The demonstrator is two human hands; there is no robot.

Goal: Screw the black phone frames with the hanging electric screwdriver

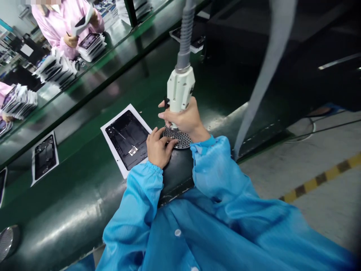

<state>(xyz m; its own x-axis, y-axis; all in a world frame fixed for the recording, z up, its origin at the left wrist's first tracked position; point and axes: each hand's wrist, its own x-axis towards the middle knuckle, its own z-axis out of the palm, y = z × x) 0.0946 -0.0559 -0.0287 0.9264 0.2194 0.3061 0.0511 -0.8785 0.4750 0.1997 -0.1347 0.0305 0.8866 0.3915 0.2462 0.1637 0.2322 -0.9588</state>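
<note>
My right hand (182,120) is wrapped round a white electric screwdriver (180,88), which hangs upright from a grey ribbed hose. Its lower end points down at a round metal plate (183,141) full of small holes. At the left side of that plate is my left hand (159,146), fingers bent, with thumb and forefinger close together on the plate. Whether a small part sits between those fingertips is hidden. Just left of this hand lies a black tablet housing (126,137) on a white sheet, with a small silvery piece (133,150) inside it.
A second housing (45,156) lies further left on the green bench (84,199). Across the bench, a person in pink (67,22) handles parts beside stacked housings (91,47). A grey strap (262,71) hangs at right. Yellow-black tape (324,177) marks the floor.
</note>
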